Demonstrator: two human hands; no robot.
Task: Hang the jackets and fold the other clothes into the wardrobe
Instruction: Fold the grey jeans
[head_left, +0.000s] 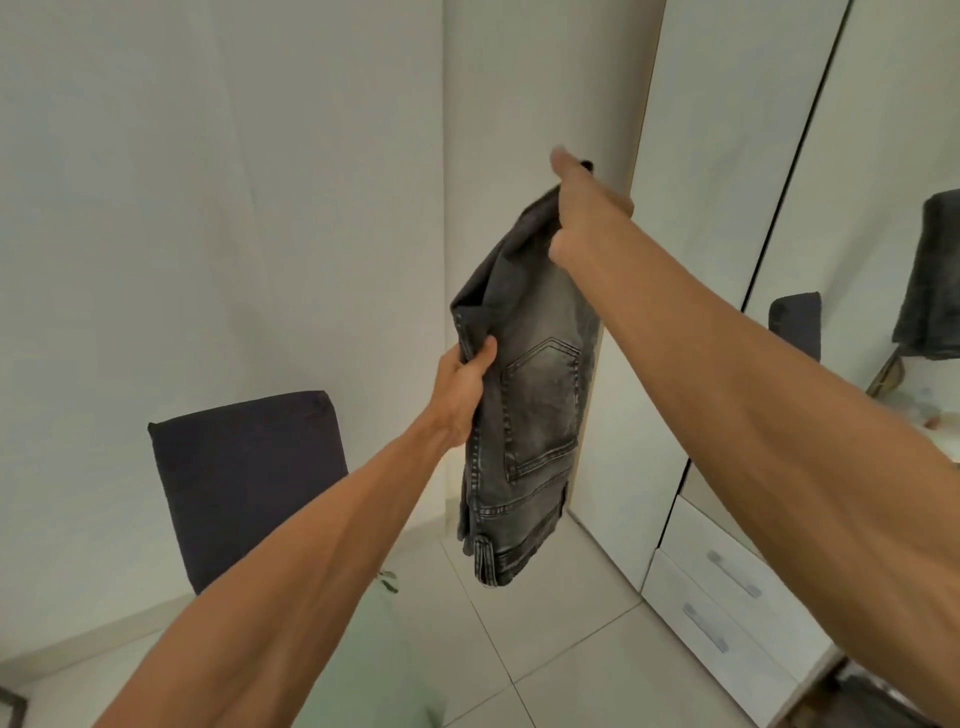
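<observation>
A pair of grey washed jeans (530, 395) hangs folded in the air in front of me, back pocket facing me, waistband at the bottom. My right hand (587, 208) grips the top of the fold, raised high. My left hand (462, 395) pinches the left edge of the jeans at mid height. The white wardrobe (727, 156) stands to the right, its tall doors shut, one of them mirrored.
Two white drawers (727, 597) with metal handles sit at the wardrobe's base. A dark padded chair back (244, 478) stands at lower left against the white wall. Pale floor tiles (519, 649) lie below. The mirror (909, 260) reflects the jeans and the chair.
</observation>
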